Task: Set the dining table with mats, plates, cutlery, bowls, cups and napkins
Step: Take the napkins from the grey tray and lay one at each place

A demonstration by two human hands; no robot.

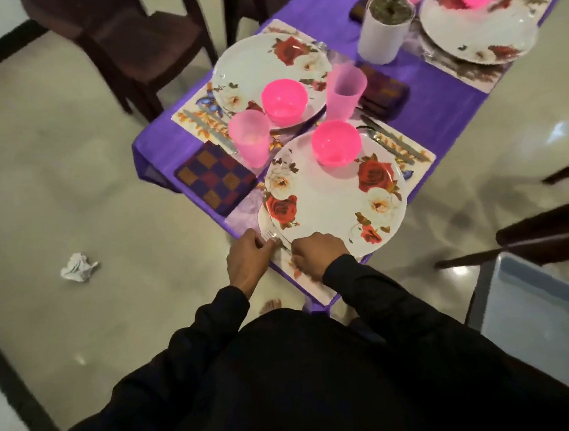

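I have both hands at the near edge of the table [445, 105], working the cutlery of the closest setting. My left hand [247, 258] pinches the fork [271, 236] by its tine end, fingers curled round it; my right hand [315, 250] is curled just beside it, close enough that the two nearly touch, though whether it grips the same fork's handle or another piece I cannot tell (blur hides the metal under the knuckles).

The fork lies between my hands, its long axis running from upper left to lower right along the near rim of the plate [335, 204], over the mat [311, 287]. The left hand is on it, so I judge the next move is a small one: slide it clear of the rim and lay it flat on the mat.

Beyond the plate's centre sits a pink bowl [336, 142]; a cup [249, 136] and a checked napkin [216, 180] stand to its left. The further settings look complete already.
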